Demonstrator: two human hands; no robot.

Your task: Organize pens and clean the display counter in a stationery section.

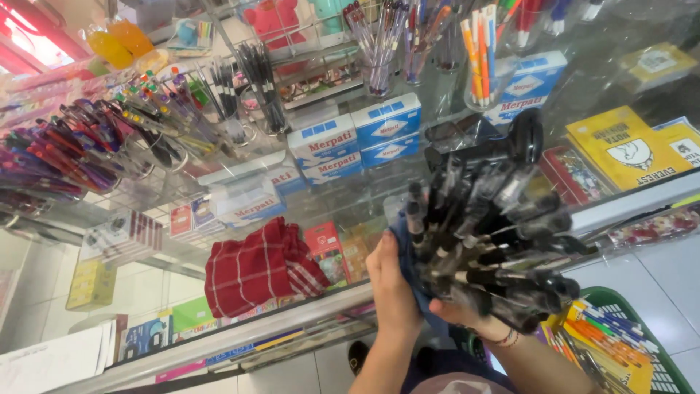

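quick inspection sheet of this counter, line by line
surface: glass counter, shelves of stock visible beneath
job's things: big bundle of black pens; blue cloth against it
clutter: red checked cloth; blue and white boxes; clear cups of pens
hands: left hand presses the blue cloth to the bundle; right hand supports the bundle from below
cables: nothing seen
surroundings: green basket of coloured pens on tiled floor; yellow books under the glass

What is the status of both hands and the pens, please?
Left hand presses blue cloth against black pens. Right hand grips the bundle. Red checked cloth lies apart.
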